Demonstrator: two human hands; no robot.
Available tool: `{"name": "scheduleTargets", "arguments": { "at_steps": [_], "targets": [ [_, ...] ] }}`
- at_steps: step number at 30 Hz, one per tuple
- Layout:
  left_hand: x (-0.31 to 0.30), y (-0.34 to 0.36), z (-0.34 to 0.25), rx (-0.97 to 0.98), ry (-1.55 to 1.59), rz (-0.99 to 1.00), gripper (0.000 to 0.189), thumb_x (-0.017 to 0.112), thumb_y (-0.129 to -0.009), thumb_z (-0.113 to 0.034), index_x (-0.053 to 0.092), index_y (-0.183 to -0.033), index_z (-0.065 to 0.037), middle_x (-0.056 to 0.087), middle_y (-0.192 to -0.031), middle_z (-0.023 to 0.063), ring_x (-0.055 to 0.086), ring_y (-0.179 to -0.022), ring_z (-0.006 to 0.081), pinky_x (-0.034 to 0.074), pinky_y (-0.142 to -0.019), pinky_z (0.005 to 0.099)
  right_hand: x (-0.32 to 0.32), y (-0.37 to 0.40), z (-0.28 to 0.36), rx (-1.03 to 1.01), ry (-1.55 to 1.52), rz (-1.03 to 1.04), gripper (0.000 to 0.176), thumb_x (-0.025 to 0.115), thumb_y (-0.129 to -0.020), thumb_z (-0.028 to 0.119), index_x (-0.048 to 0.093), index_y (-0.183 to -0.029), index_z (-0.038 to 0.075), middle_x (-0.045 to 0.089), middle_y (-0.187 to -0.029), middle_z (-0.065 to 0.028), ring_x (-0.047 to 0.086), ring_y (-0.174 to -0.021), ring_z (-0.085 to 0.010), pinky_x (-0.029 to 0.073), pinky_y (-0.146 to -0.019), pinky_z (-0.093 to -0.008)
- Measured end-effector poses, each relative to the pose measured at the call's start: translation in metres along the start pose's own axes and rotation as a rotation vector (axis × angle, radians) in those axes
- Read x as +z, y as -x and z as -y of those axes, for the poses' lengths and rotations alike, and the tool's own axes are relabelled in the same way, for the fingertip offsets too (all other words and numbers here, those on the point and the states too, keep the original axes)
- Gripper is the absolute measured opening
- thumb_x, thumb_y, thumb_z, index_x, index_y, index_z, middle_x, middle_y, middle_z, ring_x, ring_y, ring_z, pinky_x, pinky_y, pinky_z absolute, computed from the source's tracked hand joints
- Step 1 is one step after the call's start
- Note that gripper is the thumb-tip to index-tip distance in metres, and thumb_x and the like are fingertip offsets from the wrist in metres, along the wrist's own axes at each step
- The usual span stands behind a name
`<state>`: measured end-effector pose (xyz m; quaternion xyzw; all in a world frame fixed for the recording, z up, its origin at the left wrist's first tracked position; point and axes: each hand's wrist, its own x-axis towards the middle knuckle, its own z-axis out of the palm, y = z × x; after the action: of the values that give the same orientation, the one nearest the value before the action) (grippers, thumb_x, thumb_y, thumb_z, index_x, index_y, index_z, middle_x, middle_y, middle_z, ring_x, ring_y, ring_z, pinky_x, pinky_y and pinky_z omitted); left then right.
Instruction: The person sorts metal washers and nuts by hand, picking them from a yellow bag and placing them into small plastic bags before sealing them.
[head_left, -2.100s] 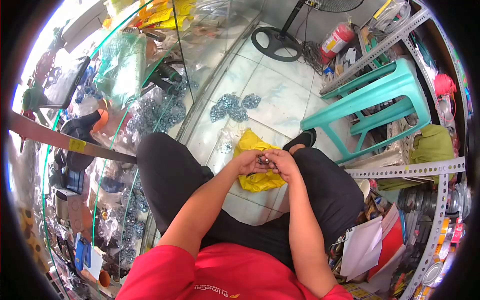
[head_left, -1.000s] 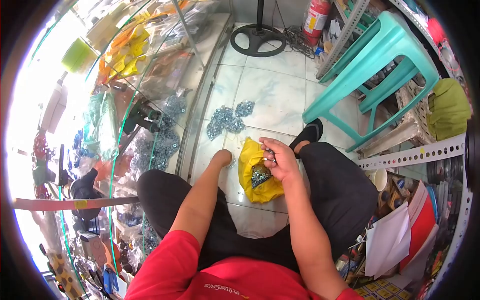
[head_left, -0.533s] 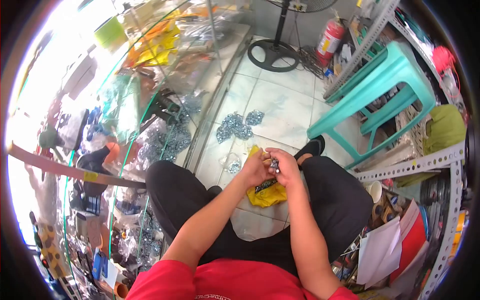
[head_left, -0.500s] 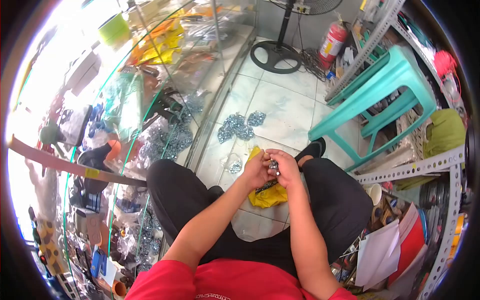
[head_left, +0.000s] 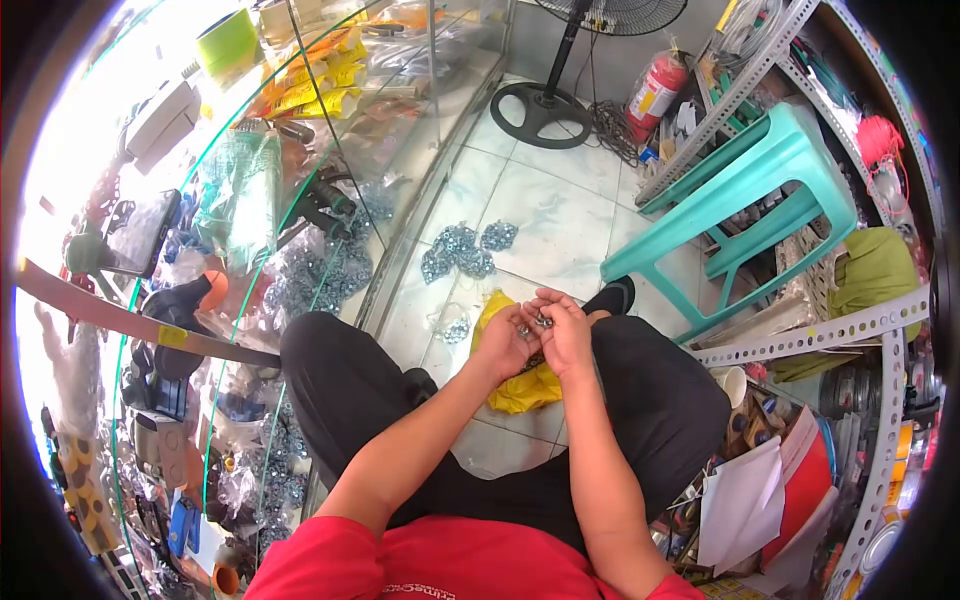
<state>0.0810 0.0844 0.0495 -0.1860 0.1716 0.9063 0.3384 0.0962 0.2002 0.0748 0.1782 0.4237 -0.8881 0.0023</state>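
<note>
Over a yellow plastic bag (head_left: 522,393) on the floor, my two hands meet with fingertips close together. My left hand (head_left: 503,345) is cupped, palm up, with small shiny metal pieces (head_left: 524,332) at its fingers. Curled inward beside it, my right hand (head_left: 566,338) holds more small metal pieces (head_left: 544,321); they look like nuts, but their exact kind is too small to make out. Part of the bag's opening is hidden under the hands. In front, clear bags of small metal hardware (head_left: 460,250) lie on the tiles, with a smaller clear bag (head_left: 453,328) nearer.
A glass display case (head_left: 400,225) full of packaged goods runs along my left. On the right are a green plastic stool (head_left: 740,215) and a metal shelf (head_left: 815,330) with papers below. A fan base (head_left: 541,115) and fire extinguisher (head_left: 655,95) stand at the back.
My hands have opened a little, and the metal pieces that were clustered in the right hand now show at the fingers of both. The view has shifted slightly.
</note>
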Motion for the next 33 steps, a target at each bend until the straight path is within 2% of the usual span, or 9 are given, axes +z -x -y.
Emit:
{"name": "scheduleTargets", "arguments": {
  "at_steps": [4,10,16,22,25,28,29,31,33],
  "targets": [
    [0.003,0.000,0.000,0.003,-0.009,-0.014,0.018,0.042,-0.096,-0.016,0.054,-0.105,-0.005,0.058,-0.100,0.0066,0.059,-0.090,0.0191,0.052,-0.086,0.0349,-0.003,-0.002,-0.007,-0.051,0.035,0.009,0.024,0.047,-0.084,-0.004,0.058,-0.105,-0.005,0.062,-0.092,-0.0108,0.061,-0.087,-0.0191,0.051,-0.081,-0.0300],
    [-0.009,-0.011,-0.003,-0.016,-0.002,0.060,0.024,0.043,-0.093,-0.011,0.052,-0.112,0.001,0.058,-0.112,0.0125,0.059,-0.101,0.0241,0.051,-0.094,0.0384,0.000,-0.003,-0.001,-0.143,-0.086,-0.031,0.022,0.047,-0.086,-0.002,0.056,-0.106,-0.005,0.061,-0.097,-0.0132,0.062,-0.092,-0.0232,0.052,-0.087,-0.0348],
    [0.007,0.001,-0.014,-0.027,-0.058,0.167,0.040,0.038,-0.094,-0.013,0.043,-0.127,0.009,0.056,-0.117,0.0163,0.058,-0.108,0.0294,0.046,-0.102,0.0418,-0.003,-0.001,0.026,-0.042,-0.188,-0.091,0.025,0.050,-0.087,0.003,0.054,-0.110,-0.003,0.062,-0.098,-0.0132,0.062,-0.094,-0.0240,0.052,-0.091,-0.0390],
    [0.014,0.005,-0.022,-0.071,-0.117,0.165,0.036,0.043,-0.093,-0.014,0.051,-0.122,0.007,0.059,-0.115,0.0153,0.059,-0.105,0.0274,0.047,-0.100,0.0408,-0.006,0.002,0.045,-0.010,-0.236,-0.079,0.026,0.052,-0.087,0.006,0.055,-0.112,-0.001,0.063,-0.099,-0.0123,0.063,-0.091,-0.0220,0.052,-0.088,-0.0378],
    [-0.009,-0.020,-0.045,-0.076,-0.317,0.071,0.027,0.050,-0.092,-0.012,0.058,-0.113,0.003,0.064,-0.102,0.0110,0.061,-0.096,0.0216,0.050,-0.089,0.0358,0.000,0.007,0.053,-0.006,-0.273,-0.123,0.024,0.051,-0.086,0.004,0.056,-0.109,-0.002,0.061,-0.095,-0.0108,0.063,-0.084,-0.0206,0.053,-0.084,-0.0373],
    [-0.036,-0.039,-0.097,0.154,-0.585,-0.042,0.015,0.058,-0.089,-0.014,0.063,-0.099,-0.003,0.063,-0.088,0.0048,0.057,-0.077,0.0141,0.047,-0.071,0.0293,-0.004,0.009,0.052,-0.001,-0.166,-0.126,0.023,0.051,-0.087,0.005,0.057,-0.109,-0.001,0.060,-0.089,-0.0076,0.061,-0.078,-0.0175,0.054,-0.075,-0.0340],
    [-0.047,-0.042,-0.116,0.201,-0.662,-0.142,0.013,0.061,-0.088,-0.014,0.063,-0.095,-0.005,0.062,-0.086,0.0040,0.057,-0.076,0.0134,0.048,-0.072,0.0291,-0.008,0.005,0.048,0.025,-0.034,-0.108,0.021,0.053,-0.088,0.009,0.059,-0.106,0.001,0.058,-0.082,-0.0045,0.059,-0.072,-0.0139,0.052,-0.061,-0.0294],
    [-0.066,-0.049,-0.138,0.284,-0.731,-0.402,0.007,0.059,-0.085,-0.007,0.062,-0.091,-0.005,0.059,-0.079,0.0034,0.056,-0.069,0.0134,0.052,-0.066,0.0275,-0.019,-0.001,0.034,0.155,0.343,-0.019,0.018,0.054,-0.087,0.013,0.062,-0.100,0.002,0.059,-0.079,-0.0037,0.058,-0.069,-0.0126,0.049,-0.056,-0.0277],
    [-0.118,-0.071,-0.149,0.244,-0.767,-0.482,0.010,0.057,-0.084,-0.004,0.062,-0.093,-0.004,0.060,-0.079,0.0044,0.057,-0.065,0.0147,0.052,-0.062,0.0278,-0.035,-0.011,0.009,0.305,0.707,0.127,0.017,0.056,-0.086,0.016,0.065,-0.092,0.003,0.059,-0.075,-0.0032,0.056,-0.065,-0.0115,0.046,-0.052,-0.0266]
  ]
}}
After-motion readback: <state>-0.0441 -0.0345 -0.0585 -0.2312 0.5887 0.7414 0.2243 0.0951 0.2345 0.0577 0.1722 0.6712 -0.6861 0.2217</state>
